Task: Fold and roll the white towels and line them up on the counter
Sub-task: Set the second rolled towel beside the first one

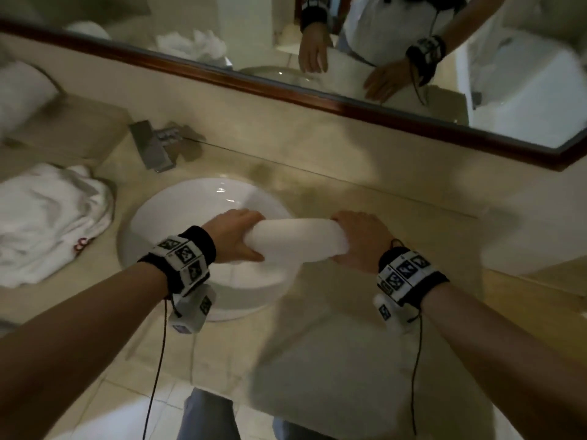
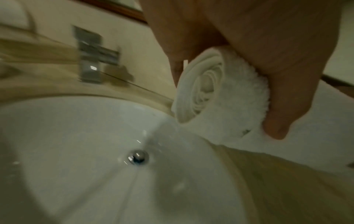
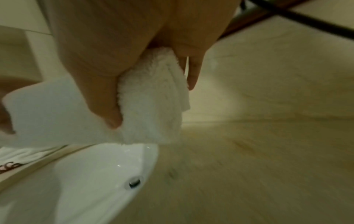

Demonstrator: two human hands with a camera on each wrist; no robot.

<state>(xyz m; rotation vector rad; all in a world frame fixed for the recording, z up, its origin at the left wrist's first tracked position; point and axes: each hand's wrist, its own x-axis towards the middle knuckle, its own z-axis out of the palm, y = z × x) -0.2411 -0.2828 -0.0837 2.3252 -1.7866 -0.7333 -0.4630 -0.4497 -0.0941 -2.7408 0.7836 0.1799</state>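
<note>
**Rolled towel held at both ends over the basin rim**

The beige stone table [image 1: 365, 185] runs under a wood-framed mirror [image 1: 349, 109] along its back edge. Set into it toward the left is a round white sink [image 1: 178, 214], its chrome drain [image 2: 138, 156] seen in the left wrist view, with a square metal faucet [image 1: 155, 144] behind it at the back edge. Near the left edge of the table lies a heap of unfolded white towels [image 1: 47, 223] (one carries a red mark at its front corner). The rolled white towel [image 1: 295, 242] is lifted off the surface, lying crosswise above the sink's right rim and the table beside it; its spiral end shows in the left wrist view. The left hand [image 1: 235, 236] grips the roll's left end, fingers over the top and thumb beneath. The right hand [image 1: 362, 239] grips the right end likewise, thumb pressed into the terry. Both wrists wear black bands with patterned markers.
</note>
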